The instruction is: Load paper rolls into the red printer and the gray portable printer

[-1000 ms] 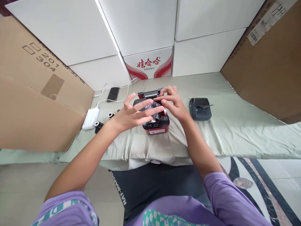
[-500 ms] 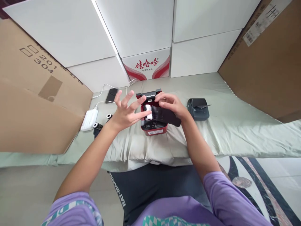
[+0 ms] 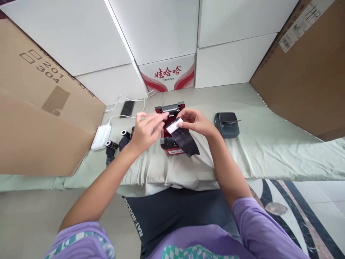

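Observation:
A small red label printer (image 3: 175, 151) stands on the cloth in front of me with its lid (image 3: 170, 108) up. Over its opening, my right hand (image 3: 195, 122) pinches a small white paper roll (image 3: 174, 125) between thumb and fingers. A wrinkled black strip (image 3: 186, 143) hangs from the roll across the printer's front right. To the left, my left hand (image 3: 149, 127) is open and apparently empty, its fingers stretched toward the lid and the roll. Part of the printer's inside is hidden behind the hands and roll.
Black rolls (image 3: 111, 145) and a white power bank (image 3: 101, 137) with a cable lie left. Behind them is a dark phone (image 3: 127, 109). A dark grey printer (image 3: 226, 126) stands right. Cardboard boxes (image 3: 48, 118) flank the cloth; white boxes (image 3: 167, 32) line the back.
The white roll has come up out of the printer in my right hand and tilted, its black strip swinging downward. My left hand's spread fingers have drawn closer together.

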Tool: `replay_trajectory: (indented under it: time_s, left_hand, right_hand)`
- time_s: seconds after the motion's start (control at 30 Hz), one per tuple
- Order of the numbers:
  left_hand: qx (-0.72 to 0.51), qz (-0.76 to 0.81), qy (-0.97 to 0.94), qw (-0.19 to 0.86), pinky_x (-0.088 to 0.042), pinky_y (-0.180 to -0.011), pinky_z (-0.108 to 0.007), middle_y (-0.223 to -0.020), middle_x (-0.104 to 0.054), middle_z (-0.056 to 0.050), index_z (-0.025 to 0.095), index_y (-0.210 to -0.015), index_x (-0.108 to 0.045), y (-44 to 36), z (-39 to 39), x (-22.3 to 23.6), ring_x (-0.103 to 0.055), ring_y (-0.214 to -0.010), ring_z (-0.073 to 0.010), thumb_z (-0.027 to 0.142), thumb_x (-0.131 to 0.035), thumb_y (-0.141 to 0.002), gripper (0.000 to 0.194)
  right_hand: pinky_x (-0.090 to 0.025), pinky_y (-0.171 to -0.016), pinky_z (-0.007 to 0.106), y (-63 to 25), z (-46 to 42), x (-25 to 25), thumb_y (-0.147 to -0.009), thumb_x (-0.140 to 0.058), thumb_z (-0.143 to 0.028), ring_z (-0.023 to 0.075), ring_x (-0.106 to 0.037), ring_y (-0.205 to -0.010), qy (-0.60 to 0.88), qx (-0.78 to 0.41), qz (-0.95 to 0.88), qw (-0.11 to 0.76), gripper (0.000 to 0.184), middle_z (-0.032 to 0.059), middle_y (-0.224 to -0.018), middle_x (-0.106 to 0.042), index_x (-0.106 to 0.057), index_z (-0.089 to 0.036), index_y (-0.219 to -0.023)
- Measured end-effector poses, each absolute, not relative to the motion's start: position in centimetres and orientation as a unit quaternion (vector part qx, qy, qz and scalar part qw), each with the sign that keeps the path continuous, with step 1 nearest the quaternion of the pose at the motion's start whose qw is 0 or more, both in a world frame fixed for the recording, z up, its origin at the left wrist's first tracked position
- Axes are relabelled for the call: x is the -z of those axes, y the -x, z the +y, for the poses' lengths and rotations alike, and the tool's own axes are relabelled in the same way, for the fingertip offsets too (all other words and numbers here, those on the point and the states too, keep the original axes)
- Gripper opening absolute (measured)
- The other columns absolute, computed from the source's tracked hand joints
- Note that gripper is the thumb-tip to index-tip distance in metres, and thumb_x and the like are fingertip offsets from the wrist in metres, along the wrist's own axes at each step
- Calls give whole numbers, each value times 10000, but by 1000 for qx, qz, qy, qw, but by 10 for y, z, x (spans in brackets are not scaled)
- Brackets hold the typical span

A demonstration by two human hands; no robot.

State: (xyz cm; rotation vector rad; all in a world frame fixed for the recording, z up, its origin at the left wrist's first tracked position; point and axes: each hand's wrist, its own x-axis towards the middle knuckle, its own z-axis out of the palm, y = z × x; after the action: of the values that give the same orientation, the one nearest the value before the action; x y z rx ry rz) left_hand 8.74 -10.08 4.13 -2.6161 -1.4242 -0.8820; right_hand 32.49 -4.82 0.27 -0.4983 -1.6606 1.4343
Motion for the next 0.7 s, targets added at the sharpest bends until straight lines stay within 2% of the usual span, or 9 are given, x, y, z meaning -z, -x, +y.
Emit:
replay_trajectory:
  time_s: [0.07, 0.17, 0.23, 0.3, 0.4, 0.5, 0.7]
  left_hand:
    - [312, -487, 815, -33, -498, -998, -433, -1112, -785, -78, 264, -1256, -721, -87, -105, -36, -722, -976, -234, 435, -489, -1022, 371]
    - [308, -523, 788, -102, -538, -875, -363, -991, -791, -44, 261, -1142, -768, -88, -106, -31, -703, -834, -212, 488, -640, -933, 335]
    - [294, -537, 780, -124, -539, -821, -337, -925, -780, -25, 271, -1116, -779, -88, -100, -26, -684, -784, -200, 473, -672, -913, 306]
    - [270, -540, 787, -127, -528, -768, -326, -869, -763, -19, 268, -1112, -783, -87, -91, -20, -663, -743, -195, 461, -670, -914, 299]
    - [226, -531, 806, -134, -509, -732, -320, -890, -765, -30, 248, -1122, -781, -87, -77, -13, -659, -745, -196, 430, -653, -923, 299]
    - [194, -520, 819, -143, -511, -758, -318, -981, -784, -40, 242, -1136, -777, -91, -69, -11, -682, -805, -203, 377, -648, -912, 292]
    - [94, -510, 848, -108, -506, -849, -349, -934, -797, -45, 267, -1171, -780, -101, -65, -18, -726, -901, -258, 294, -655, -876, 321]
  right_hand:
    - [-410, -572, 256, -319, -48, 1, -762, -859, -511, 124, -535, -616, 215, -556, -666, 449, 384, -27, -729, -636, -653, -220, -903]
    - [-326, -543, 258, -313, -48, 7, -808, -817, -483, 108, -418, -547, 254, -490, -702, 450, 324, -61, -631, -533, -655, -219, -903]
    - [-322, -566, 263, -312, -48, 11, -814, -806, -428, 115, -418, -561, 282, -430, -738, 436, 266, -62, -621, -528, -668, -217, -899]
    - [-345, -610, 268, -311, -47, 14, -803, -793, -345, 131, -475, -608, 305, -374, -770, 417, 196, -45, -668, -593, -681, -218, -903]
    - [-370, -668, 278, -312, -45, 17, -780, -742, -227, 159, -558, -685, 340, -314, -800, 382, 158, -18, -798, -700, -700, -232, -932]
    - [-383, -704, 285, -313, -45, 16, -774, -701, -185, 186, -616, -762, 371, -282, -814, 347, 169, 5, -908, -752, -704, -240, -933]
    - [-392, -703, 273, -312, -49, 10, -771, -676, -191, 187, -634, -772, 409, -261, -825, 290, 140, 10, -868, -741, -692, -222, -906]
